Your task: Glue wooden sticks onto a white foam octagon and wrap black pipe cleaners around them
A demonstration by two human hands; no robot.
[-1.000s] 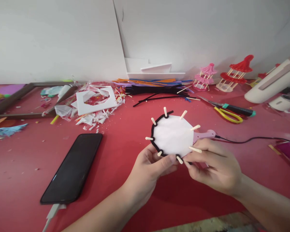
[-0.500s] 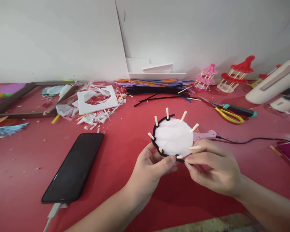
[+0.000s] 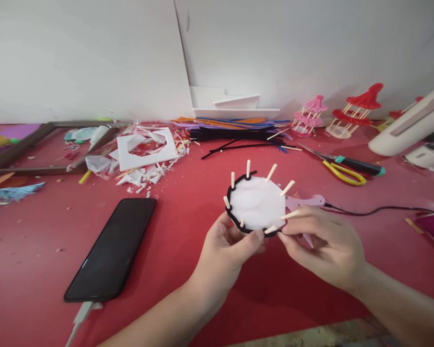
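Note:
A white foam disc [image 3: 256, 202] with several short wooden sticks standing round its rim is held above the red table. My left hand [image 3: 231, 248] grips its near left edge, thumb on top and fingers underneath. A black pipe cleaner [image 3: 230, 193] winds round the sticks along the left and near rim, its loose tip at the far side. My right hand [image 3: 321, 246] pinches the pipe cleaner at the near right edge, beside a stick. Behind that hand lies a pink glue gun [image 3: 307, 201] with a black cord, partly hidden.
A black phone [image 3: 112, 248] on a cable lies at left. Foam scraps [image 3: 146, 149], a brown frame [image 3: 29, 172] and a bundle of pipe cleaners [image 3: 231, 132] are behind. Small pavilion models [image 3: 358, 113], yellow-handled scissors [image 3: 347, 173] and a white cylinder [image 3: 405, 123] stand or lie at right.
The disc has tilted slightly and shifted a little left. My right hand has moved slightly right and up, with the pipe cleaner now drawn closer along the near right rim.

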